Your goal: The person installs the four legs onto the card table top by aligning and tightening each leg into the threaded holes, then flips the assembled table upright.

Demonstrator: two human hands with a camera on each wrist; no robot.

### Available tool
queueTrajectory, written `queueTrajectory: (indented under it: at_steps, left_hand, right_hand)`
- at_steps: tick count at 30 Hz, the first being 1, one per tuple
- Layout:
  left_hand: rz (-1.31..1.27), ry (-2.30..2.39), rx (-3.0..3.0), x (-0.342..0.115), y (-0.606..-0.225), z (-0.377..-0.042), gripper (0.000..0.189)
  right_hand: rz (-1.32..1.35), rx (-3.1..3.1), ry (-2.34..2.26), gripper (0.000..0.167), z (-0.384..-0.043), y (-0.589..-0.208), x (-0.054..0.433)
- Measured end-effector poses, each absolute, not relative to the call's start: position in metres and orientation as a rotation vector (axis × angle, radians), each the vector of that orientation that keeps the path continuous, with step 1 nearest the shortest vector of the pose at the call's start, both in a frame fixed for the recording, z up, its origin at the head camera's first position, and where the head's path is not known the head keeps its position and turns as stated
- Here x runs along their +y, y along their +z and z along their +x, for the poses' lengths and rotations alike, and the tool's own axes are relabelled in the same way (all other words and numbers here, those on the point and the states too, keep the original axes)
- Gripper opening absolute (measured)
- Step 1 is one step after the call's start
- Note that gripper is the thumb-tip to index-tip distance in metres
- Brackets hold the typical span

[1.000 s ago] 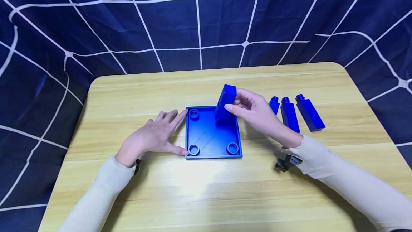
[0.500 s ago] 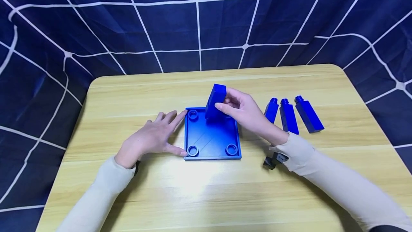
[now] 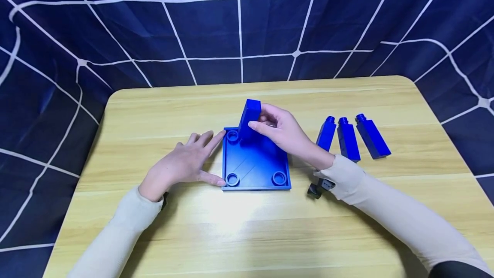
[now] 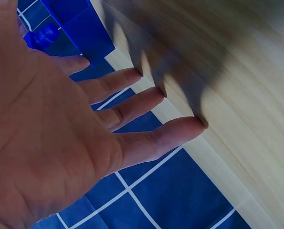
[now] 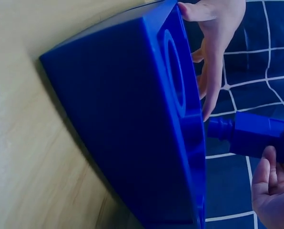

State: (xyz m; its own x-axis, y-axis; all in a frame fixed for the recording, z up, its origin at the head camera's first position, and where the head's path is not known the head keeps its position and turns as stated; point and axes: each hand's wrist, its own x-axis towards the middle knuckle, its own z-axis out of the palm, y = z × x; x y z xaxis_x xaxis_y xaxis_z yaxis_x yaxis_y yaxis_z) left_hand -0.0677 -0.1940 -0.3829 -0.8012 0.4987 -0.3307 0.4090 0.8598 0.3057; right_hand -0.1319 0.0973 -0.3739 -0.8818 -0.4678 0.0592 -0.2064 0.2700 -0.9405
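Note:
A blue square tabletop (image 3: pixel 256 162) lies underside up, with raised rims and round sockets in its corners. My left hand (image 3: pixel 185 162) spreads along its left side, index fingertip at the far corner and thumb at the near one. Between thumb and fingers, my right hand (image 3: pixel 285 130) grips a blue square table leg (image 3: pixel 250 117), threaded end down, slightly tilted, over the far part of the tabletop. That threaded end (image 5: pixel 219 129) stands apart from the tabletop's rim in the right wrist view. The far-right socket is hidden behind my right hand.
To the right, three more blue legs, a left one (image 3: pixel 326 135), a middle one (image 3: pixel 348 143) and a right one (image 3: pixel 373 138), lie on the wooden table (image 3: pixel 193 235), threaded ends pointing away. A dark blue checked cloth (image 3: pixel 208 25) hangs behind the table.
My right hand has carried the leg leftwards, from the far-right part of the tabletop to beside the far-left socket. My left hand has stayed at the left edge.

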Motion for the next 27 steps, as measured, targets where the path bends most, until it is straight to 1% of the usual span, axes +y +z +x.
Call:
queueTrajectory:
  at_steps: [5, 13, 21, 24, 27]
  left_hand:
    - [0.671, 0.306, 2.634, -0.194, -0.383, -0.068, 0.134]
    - [0.673, 0.316, 2.645, -0.194, -0.384, -0.068, 0.134]
    - [0.672, 0.293, 2.652, -0.194, -0.387, -0.068, 0.136]
    - [0.672, 0.283, 2.654, -0.193, -0.388, -0.067, 0.138]
    - [0.668, 0.264, 2.656, -0.192, -0.389, -0.067, 0.139]
  right_hand:
    - [-0.655, 2.325, -1.642, 0.038, -0.134, -0.375, 0.091]
    - [-0.717, 2.320, -1.655, 0.035, -0.137, -0.383, 0.081]
    - [-0.776, 2.328, -1.617, 0.017, -0.138, -0.385, 0.075]
    - [-0.773, 2.339, -1.604, 0.016, -0.138, -0.386, 0.073]
    - [-0.785, 2.338, -1.607, 0.020, -0.138, -0.387, 0.070]
